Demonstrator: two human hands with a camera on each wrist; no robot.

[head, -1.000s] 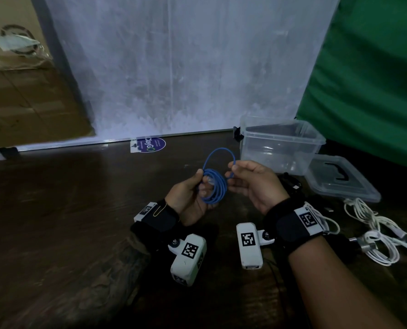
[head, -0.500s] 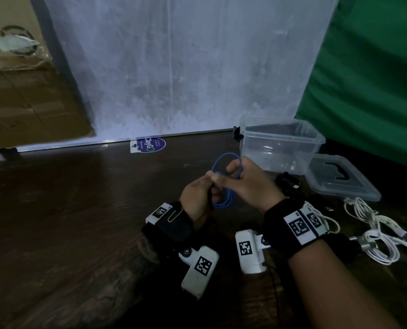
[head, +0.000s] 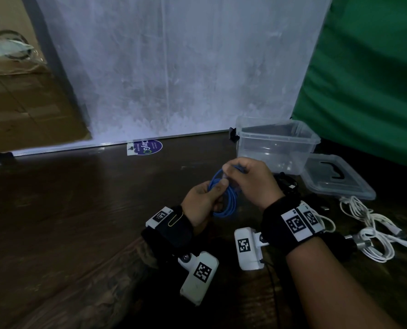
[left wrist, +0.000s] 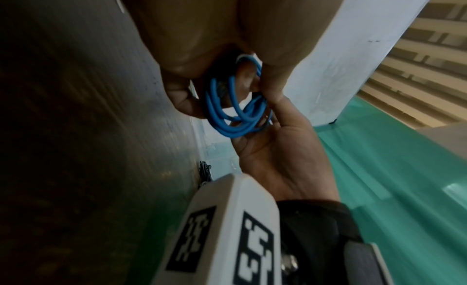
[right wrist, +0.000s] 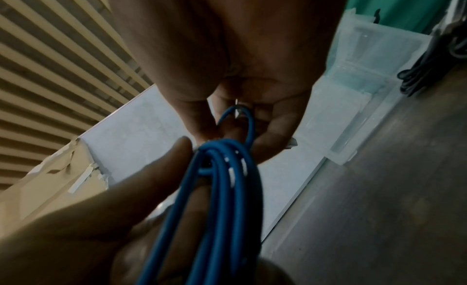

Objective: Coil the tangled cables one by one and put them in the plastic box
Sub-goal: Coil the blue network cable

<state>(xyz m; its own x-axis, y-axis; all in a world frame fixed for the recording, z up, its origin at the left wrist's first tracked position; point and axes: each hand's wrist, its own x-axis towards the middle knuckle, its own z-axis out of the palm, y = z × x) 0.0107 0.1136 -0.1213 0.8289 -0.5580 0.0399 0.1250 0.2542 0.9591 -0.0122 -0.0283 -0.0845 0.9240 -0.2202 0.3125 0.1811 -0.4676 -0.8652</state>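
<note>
A thin blue cable (head: 228, 200) hangs in a small coil of several loops above the dark wooden table (head: 79, 222). My left hand (head: 203, 198) grips the coil's left side between thumb and fingers. My right hand (head: 247, 179) pinches the top loop of the blue cable (right wrist: 227, 169) over the coil. In the left wrist view the blue loops (left wrist: 232, 107) bunch between both hands. The clear plastic box (head: 276, 143) stands open just behind my right hand. A tangle of white cables (head: 368, 229) lies at the right.
The box's clear lid (head: 335, 179) lies flat to the right of the box. A black cable (head: 285, 184) sits between box and right wrist. A white board (head: 174, 67) leans at the table's back, a green cloth (head: 368, 79) hangs right, cardboard (head: 19, 103) left.
The wide top loop has been drawn down onto the coil. My right hand moved left and over the coil's top, and both hands came closer together.
</note>
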